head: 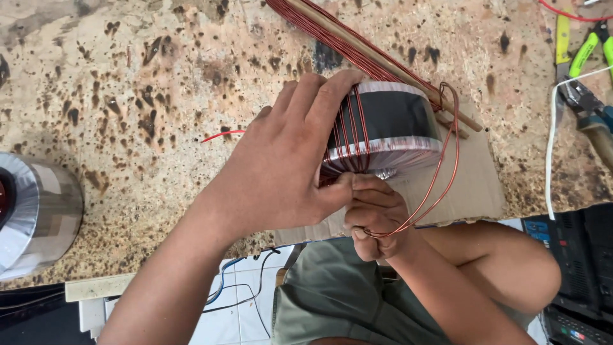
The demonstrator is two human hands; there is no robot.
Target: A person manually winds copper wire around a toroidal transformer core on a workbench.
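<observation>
A ring-shaped core wrapped in black and white tape stands on edge on a piece of cardboard. Several turns of copper wire lie wound over its left side. My left hand grips the core from the left, fingers over the top and thumb under the turns. My right hand sits just below the core with its fingers closed on the copper wire, which loops out to the right. A wooden stick wound with copper wire leans behind the core.
The bench is speckled stone. A second taped core stands at the left edge. Green-handled pliers, another tool and a white cable lie at the right. A short red wire lies beside my left hand.
</observation>
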